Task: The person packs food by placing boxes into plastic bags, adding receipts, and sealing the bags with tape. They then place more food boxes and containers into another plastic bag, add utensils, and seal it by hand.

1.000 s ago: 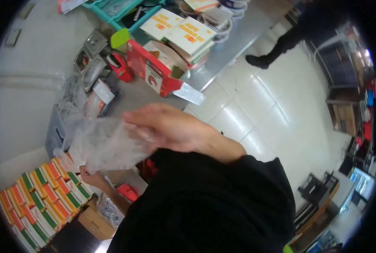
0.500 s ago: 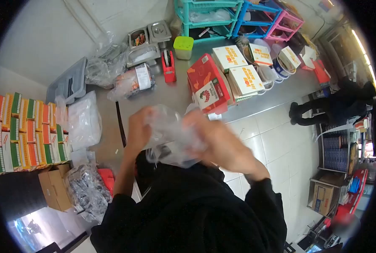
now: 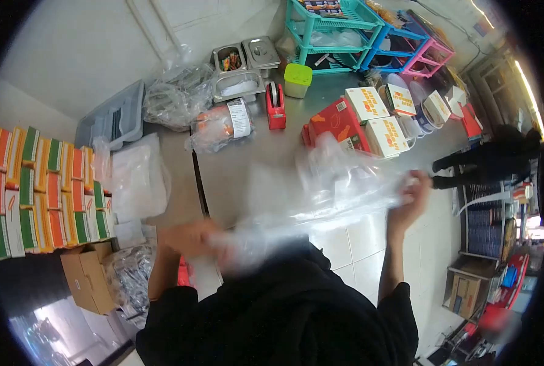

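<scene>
Half a second before, both hands were close together in front of the chest, bunching the bag. Now they had drawn well apart. The right hand (image 3: 411, 196) was out over the floor tiles and the left hand (image 3: 189, 238) low near the body. The clear plastic bag (image 3: 327, 192) was pulled into a long band between them, above the table's near edge.

Right hand: fingers closed on the bag's end. Left hand: motion-blurred; the bag ran into it, but whether the fingers were clamped could not be told.

Bag: thin, glossy, crinkled film, see-through. Steel table (image 3: 247, 168): flat, brushed, dull grey.

On the table beyond the bag were a red box (image 3: 333, 121), partly veiled by the film, white printed boxes (image 3: 386, 133), a red tape dispenser (image 3: 275, 102), a green-lidded tub (image 3: 297, 79), a labelled wrapped bundle (image 3: 220, 127) and steel pans (image 3: 247, 56). Striped cartons (image 3: 34, 189) were stacked at the left, with a cardboard box (image 3: 89, 282) below them. Another person in black (image 3: 491, 161) stood far right.
</scene>
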### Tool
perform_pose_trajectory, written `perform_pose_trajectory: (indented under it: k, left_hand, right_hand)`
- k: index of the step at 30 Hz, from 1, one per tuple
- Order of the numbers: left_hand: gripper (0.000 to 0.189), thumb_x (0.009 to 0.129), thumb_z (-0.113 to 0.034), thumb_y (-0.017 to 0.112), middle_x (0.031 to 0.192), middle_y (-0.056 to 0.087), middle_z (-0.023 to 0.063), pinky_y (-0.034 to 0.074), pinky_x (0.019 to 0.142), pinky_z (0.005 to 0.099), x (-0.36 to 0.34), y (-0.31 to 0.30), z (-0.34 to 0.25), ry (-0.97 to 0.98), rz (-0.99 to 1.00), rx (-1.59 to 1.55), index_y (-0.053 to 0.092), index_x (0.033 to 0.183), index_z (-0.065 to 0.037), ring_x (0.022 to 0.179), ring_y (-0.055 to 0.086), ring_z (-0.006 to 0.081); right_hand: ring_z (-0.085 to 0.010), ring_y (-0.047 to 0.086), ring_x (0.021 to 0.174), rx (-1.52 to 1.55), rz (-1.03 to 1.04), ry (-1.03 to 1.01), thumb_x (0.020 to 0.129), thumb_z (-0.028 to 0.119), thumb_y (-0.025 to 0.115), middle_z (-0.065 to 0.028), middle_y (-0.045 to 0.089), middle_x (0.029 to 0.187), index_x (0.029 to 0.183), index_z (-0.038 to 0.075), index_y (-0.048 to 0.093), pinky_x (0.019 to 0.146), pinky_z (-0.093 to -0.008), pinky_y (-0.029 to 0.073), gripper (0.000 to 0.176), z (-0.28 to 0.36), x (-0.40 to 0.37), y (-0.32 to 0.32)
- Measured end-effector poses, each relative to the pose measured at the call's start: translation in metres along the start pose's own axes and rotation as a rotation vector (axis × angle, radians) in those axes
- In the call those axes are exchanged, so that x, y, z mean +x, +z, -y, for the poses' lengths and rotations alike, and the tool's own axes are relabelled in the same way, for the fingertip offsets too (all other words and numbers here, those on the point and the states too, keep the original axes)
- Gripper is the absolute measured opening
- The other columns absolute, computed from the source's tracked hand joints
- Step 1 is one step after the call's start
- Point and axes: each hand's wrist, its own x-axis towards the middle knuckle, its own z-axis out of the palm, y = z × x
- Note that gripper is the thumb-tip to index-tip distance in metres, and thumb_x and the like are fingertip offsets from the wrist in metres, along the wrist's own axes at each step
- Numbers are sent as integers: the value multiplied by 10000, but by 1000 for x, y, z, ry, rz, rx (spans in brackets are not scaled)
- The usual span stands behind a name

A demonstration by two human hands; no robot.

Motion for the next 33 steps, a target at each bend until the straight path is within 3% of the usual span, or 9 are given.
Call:
perform_pose_trajectory:
  k: [3, 6, 9, 12, 19, 22, 24, 28, 33]
  left_hand:
    - [262, 718, -68, 575, 944, 578, 63, 416, 693, 258, -19, -34, 9, -232, 664, -150, 555, 978, -46, 863, 537, 163]
    - [365, 716, -38, 560, 907, 544, 37, 408, 708, 227, -15, -58, 79, -313, -360, -181, 488, 1074, -44, 835, 519, 126]
    - [505, 663, -14, 575, 931, 514, 17, 396, 740, 212, -35, -86, 105, -442, -570, -384, 421, 1144, -44, 864, 497, 110]
    - [673, 621, -97, 675, 1065, 452, 30, 386, 805, 240, -101, -121, 176, -518, -12, -672, 353, 1210, -45, 982, 451, 137]
    - [744, 670, -270, 695, 1208, 359, 116, 324, 914, 362, -134, -144, 198, -827, -455, 130, 281, 1261, -90, 1142, 341, 256]
    - [599, 753, -264, 628, 1198, 395, 134, 314, 919, 366, -77, -135, 169, -746, -792, 1141, 330, 1244, -95, 1123, 367, 257]
    - [462, 787, -210, 593, 1166, 444, 119, 322, 906, 353, -35, -129, 175, -185, -850, 616, 407, 1189, -80, 1093, 400, 230]
    - [273, 806, -178, 562, 1025, 533, 38, 416, 770, 277, 72, -19, 116, -210, -434, -52, 506, 1051, -73, 916, 512, 134]
    - [316, 770, -185, 611, 986, 535, 74, 432, 734, 264, 162, 101, 178, -417, -106, -416, 496, 1023, -36, 908, 516, 147]
  right_hand:
    - [-149, 507, 861, -167, 19, -276, 767, 196, 497, -57, 527, 928, 967, 37, 516, 757, -259, 391, 256, 30, 12, -15]
    - [-151, 496, 866, 971, 1094, 553, 751, 219, 617, -71, 535, 912, 983, 8, 532, 768, -287, 387, 325, 12, -44, -9]
    - [-185, 529, 874, 1327, 1882, 180, 673, 196, 698, -130, 565, 950, 1018, -89, 501, 771, -287, 393, 490, -15, -84, 34]
    - [-202, 530, 921, 678, 1254, 637, 850, 292, 492, -89, 579, 970, 1074, -28, 500, 814, -315, 412, 392, -29, -91, 47]
    - [-197, 538, 883, 284, -10, 666, 765, 281, 613, -56, 577, 901, 1004, 18, 525, 776, -319, 420, 366, -158, -114, 121]
    - [-121, 538, 710, 392, 501, 878, 779, 255, 594, -12, 558, 775, 957, 29, 548, 688, -278, 434, 291, -174, -95, 94]
    - [-88, 499, 654, 381, 651, 799, 772, 198, 584, -14, 569, 732, 944, 23, 557, 603, -239, 418, 246, -166, -74, 74]
    - [-142, 518, 839, 161, 557, 307, 792, 219, 571, -61, 564, 943, 1004, 28, 512, 730, -271, 416, 291, -208, -70, 97]
    - [-117, 502, 695, 128, 813, 660, 780, 256, 588, -39, 584, 781, 889, 11, 581, 635, -251, 394, 268, -147, -61, 74]
